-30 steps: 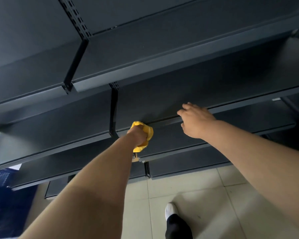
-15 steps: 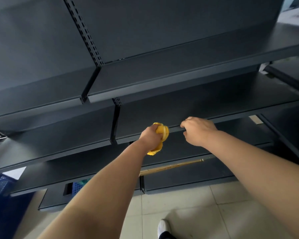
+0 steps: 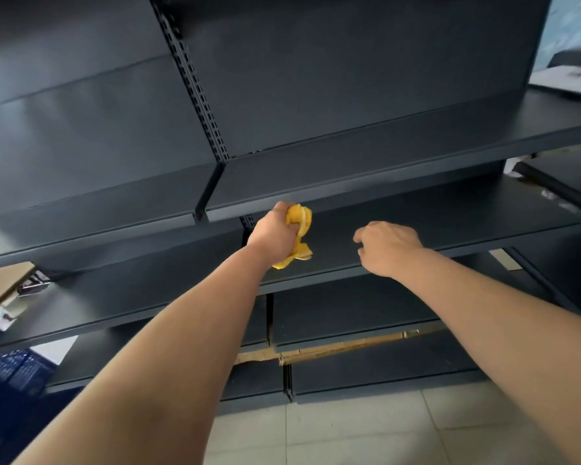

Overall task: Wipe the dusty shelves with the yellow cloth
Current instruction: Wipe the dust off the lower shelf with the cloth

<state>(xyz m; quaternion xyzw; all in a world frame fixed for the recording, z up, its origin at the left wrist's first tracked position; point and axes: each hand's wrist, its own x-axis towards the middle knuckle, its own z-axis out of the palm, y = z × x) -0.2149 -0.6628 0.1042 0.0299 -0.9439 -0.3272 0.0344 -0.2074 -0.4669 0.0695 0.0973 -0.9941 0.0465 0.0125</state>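
Dark grey metal shelves fill the view in several tiers. My left hand (image 3: 275, 233) is clenched around the bunched yellow cloth (image 3: 300, 229), whose loose end hangs down onto the left part of the middle shelf (image 3: 450, 216), just under the front lip of the upper shelf (image 3: 383, 162). To the right, my right hand (image 3: 388, 248) hovers over the middle shelf near its front edge, fingers curled loosely and holding nothing.
A slotted upright (image 3: 195, 85) divides the shelf bays. Cardboard strips (image 3: 342, 349) lie on a lower shelf. A brown board (image 3: 0, 286) and a metal clip sit at far left, blue crates (image 3: 4, 367) at lower left. Pale floor tiles (image 3: 383, 431) lie below.
My view has tilted up. My left hand with the cloth rose from the lower shelf edge onto the middle shelf, and my right hand let go of the shelf edge.
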